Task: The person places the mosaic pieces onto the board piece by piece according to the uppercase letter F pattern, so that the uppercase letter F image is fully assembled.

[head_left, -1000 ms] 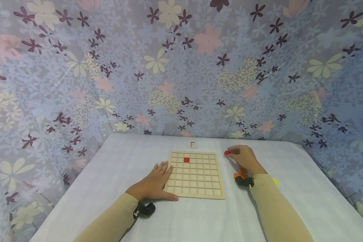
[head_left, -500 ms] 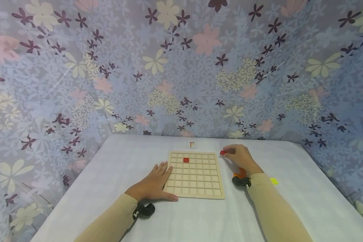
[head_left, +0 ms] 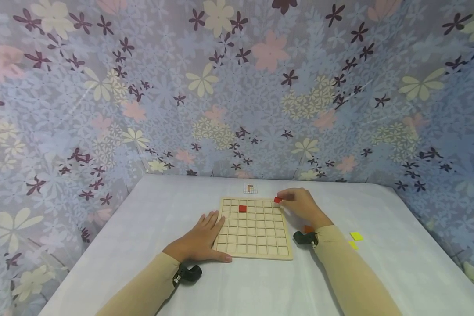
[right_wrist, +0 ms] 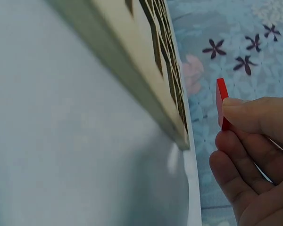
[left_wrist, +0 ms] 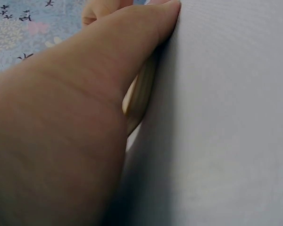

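the right hand point(head_left: 303, 205) pinched a red tile point(head_left: 278, 199) between thumb and fingers, above the far right corner of the gridded wooden board point(head_left: 252, 230) and apart from it. the left hand point(head_left: 199, 239) lay at the board's left side, fingers spread, thumb by the near edge. a second red tile point(head_left: 242, 208) sat in the second row from the far side, third column from the left. beyond the board, a small printed card point(head_left: 250, 188) lay on the tabletop point(head_left: 150, 215); yellow tiles point(head_left: 356, 236) lay beside the right sleeve point(head_left: 351, 267).
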`<state>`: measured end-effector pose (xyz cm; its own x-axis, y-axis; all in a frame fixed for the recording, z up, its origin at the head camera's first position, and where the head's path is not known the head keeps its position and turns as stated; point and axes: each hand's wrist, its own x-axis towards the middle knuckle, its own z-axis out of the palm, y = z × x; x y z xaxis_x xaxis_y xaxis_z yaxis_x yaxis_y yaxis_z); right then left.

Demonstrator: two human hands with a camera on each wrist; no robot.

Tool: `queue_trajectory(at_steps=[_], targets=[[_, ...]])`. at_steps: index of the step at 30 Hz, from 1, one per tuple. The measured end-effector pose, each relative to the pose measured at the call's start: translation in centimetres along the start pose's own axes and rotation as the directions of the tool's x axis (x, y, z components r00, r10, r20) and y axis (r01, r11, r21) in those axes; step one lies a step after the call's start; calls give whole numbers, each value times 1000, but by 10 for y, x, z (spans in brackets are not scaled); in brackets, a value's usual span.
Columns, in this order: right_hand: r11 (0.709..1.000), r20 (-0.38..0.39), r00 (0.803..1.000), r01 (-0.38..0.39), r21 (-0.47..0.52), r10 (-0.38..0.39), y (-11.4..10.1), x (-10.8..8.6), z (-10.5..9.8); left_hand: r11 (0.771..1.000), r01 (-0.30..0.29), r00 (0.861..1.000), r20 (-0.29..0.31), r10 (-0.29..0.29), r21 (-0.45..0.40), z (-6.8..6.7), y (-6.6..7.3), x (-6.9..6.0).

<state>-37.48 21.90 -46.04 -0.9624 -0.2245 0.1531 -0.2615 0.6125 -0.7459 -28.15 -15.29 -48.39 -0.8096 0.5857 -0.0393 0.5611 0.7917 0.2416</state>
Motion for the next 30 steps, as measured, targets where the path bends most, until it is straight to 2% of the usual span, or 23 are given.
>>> queue_trajectory(at_steps=[6,13,20,30], targets=[[999,24,999,40,-9,-40,-8,2,8,1000,1,1000,2,-1,2,-1,1,0],[999,44,998,46,2,-46,-12,7,13,1000,5,1000,3,-5,10,-1,1,0],[996,85,992,94,7,-95,-21,8,18,1000,3,1000,5,-3,13,1,-1,1],[994,112,988,109,-32,-105,-32,11,33,1000,-2,1000,11,1,11,2,-2,2]])
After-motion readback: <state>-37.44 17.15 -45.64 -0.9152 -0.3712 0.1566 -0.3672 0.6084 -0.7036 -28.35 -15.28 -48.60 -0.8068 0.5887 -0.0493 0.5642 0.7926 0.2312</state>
